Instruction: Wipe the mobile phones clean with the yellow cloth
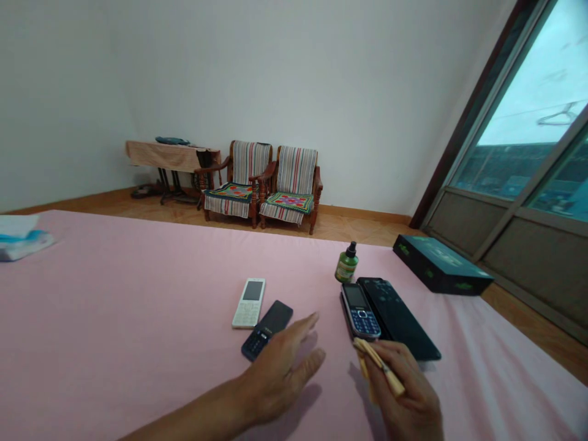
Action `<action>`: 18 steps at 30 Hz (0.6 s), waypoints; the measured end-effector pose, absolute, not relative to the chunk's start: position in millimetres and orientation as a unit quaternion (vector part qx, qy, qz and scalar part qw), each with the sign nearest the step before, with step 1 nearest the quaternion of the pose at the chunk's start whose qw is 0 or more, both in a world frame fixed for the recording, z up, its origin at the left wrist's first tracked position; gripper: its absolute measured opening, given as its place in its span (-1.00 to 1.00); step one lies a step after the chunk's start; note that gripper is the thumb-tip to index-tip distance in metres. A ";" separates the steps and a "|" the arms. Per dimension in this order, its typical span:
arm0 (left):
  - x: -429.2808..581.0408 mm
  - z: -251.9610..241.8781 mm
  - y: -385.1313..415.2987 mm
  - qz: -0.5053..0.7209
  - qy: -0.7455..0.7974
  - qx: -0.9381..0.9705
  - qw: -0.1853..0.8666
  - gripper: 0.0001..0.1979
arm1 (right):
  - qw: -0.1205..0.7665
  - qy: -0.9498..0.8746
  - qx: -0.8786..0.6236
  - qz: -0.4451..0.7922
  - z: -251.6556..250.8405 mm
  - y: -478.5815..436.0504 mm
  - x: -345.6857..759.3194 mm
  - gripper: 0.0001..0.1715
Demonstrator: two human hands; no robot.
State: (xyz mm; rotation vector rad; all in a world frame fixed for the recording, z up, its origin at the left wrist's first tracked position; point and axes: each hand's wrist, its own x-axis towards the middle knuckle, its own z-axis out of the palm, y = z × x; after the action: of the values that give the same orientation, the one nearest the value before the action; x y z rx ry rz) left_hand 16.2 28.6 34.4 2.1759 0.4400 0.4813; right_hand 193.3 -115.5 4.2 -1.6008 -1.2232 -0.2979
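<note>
We are pinching a small wooden-handled brush [379,367] in our right hand [404,392] just below a blue-keyed mobile phone [361,312], while our spread left hand [280,373] is hovering near a black slider phone [266,327].

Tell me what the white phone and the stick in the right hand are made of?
The white phone looks like smooth plastic, with a soft sheen and moulded keys. The pale stick in the right hand looks like wood or bamboo, with a dull, unpainted surface, but it is too small to be sure.
</note>
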 end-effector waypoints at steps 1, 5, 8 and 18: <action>28.6 33.2 24.5 0.180 0.167 0.834 0.494 -0.37 | 0.531 -0.495 -0.675 -0.133 6.2 -117.9 195.9 -0.84; 86.0 29.1 14.8 0.211 0.215 0.719 0.626 -0.21 | 0.560 -0.427 -0.695 -0.146 9.5 -125.0 204.7 -0.79; 125.5 26.7 9.9 0.242 0.254 0.687 0.637 -0.26 | 0.581 -0.389 -0.700 -0.145 9.8 -126.7 208.1 -0.74; 173.2 22.3 -11.0 0.282 0.337 0.627 0.643 -0.25 | 0.588 -0.389 -0.697 -0.132 18.2 -126.3 207.0 -0.75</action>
State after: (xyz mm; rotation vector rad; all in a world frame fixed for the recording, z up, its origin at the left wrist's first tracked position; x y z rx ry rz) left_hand 173.2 -11.0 22.3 1.4290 0.7670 0.6433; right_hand 207.0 -126.3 18.2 -1.6229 -0.9054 -0.3070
